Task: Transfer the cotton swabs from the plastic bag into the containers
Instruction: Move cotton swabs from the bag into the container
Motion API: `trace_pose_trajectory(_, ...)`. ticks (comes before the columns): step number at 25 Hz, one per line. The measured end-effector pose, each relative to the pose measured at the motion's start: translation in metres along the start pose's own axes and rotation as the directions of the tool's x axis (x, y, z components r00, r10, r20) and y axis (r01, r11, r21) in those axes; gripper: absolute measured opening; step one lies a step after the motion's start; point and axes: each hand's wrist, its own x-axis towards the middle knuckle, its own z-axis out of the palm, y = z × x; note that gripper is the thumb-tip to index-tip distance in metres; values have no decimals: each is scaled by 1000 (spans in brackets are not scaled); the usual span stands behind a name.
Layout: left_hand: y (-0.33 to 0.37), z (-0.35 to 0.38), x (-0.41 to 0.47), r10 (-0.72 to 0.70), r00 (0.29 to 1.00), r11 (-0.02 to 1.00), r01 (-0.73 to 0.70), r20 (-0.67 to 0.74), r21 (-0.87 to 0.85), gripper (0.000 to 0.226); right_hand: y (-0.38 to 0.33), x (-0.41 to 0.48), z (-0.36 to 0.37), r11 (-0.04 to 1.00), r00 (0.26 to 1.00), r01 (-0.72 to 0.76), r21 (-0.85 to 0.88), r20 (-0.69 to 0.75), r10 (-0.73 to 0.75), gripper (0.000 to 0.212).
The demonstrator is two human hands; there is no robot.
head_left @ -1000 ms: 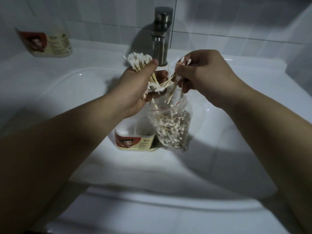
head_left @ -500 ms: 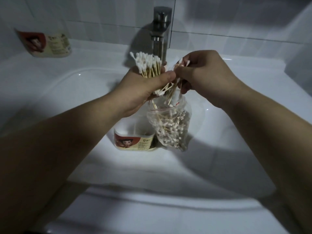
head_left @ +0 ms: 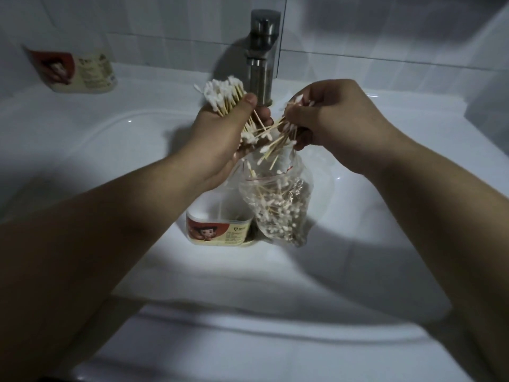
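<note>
Grips swab bundle in L hand, axis tilted up-left; pinches loose swabs in R hand over bag; container below L hand, nearer than R.

White sink before me: open container stands in basin, plastic bag of cotton swabs just beside it on right; second container on back-left ledge; faucet at rear

Dim, cool light pooled at centre; heavy soft shadows; bowed edges.
</note>
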Motion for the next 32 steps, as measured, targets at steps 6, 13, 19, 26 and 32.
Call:
trace_pose_trajectory(6, 5, -1, 4, -48, 996, 988, 36, -75, -148, 29, -1, -4, 1, 997, 998, 39, -65, 51, -36, 8)
trace_pose_trajectory(13, 7, -2, 3, -60, 998, 998, 59, -27, -3, 13, -2, -5, 1, 993, 998, 58, -98, 15, -57, 8)
trace_pose_trajectory(19, 5, -4, -3, -93, 988, 995, 86, 126, 57, 27, -3, -3, 1, 997, 994, 73, -36, -79, -75, 7)
trace_pose_trajectory(26, 0, -6, -6, -133, 954, 985, 97, 270, 144, 9, -2, -2, 2, 996, 986, 90, 6, -145, -88, 5)
trace_pose_trajectory(32, 1, -6, -1, -114, 954, 982, 65, 276, 179, 10, -3, -3, 3, 988, 981, 100, 119, -180, -78, 5)
